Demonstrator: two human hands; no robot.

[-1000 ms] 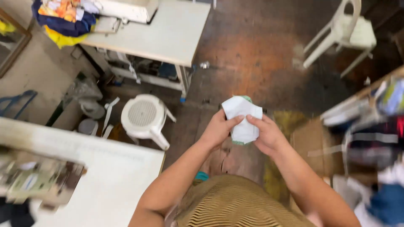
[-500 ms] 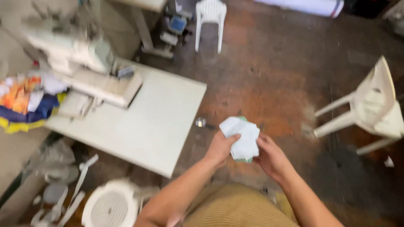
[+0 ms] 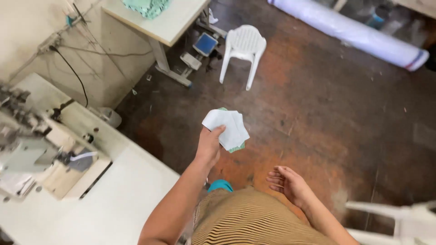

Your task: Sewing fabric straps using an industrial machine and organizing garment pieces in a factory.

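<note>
Far left: sewing machine (image 3: 34,149) sits on the white tabletop (image 3: 113,204), cable running up the wall behind it. A second tabletop (image 3: 175,22) at top carries green fabric (image 3: 147,7).

Centre: my left hand (image 3: 210,145) is clamped on a small stack of white cloth pieces (image 3: 227,128), thumb over the near corner, fingers underneath. A green piece peeks out at the stack's top and bottom edges. The stack is held up over the bare floor (image 3: 327,118), clear of both tabletops. I judge the pinch at one corner keeps the layers together in a single hand. Long axis runs roughly upper left to lower right; the free corner points down-right, away from the grip.

Right of centre: right hand (image 3: 290,183) is empty, fingers loosely spread, hanging low and well apart from the cloth.

Beyond: white plastic chair (image 3: 244,47), fabric roll (image 3: 349,29) at upper right, another chair (image 3: 395,222) at lower right.
</note>
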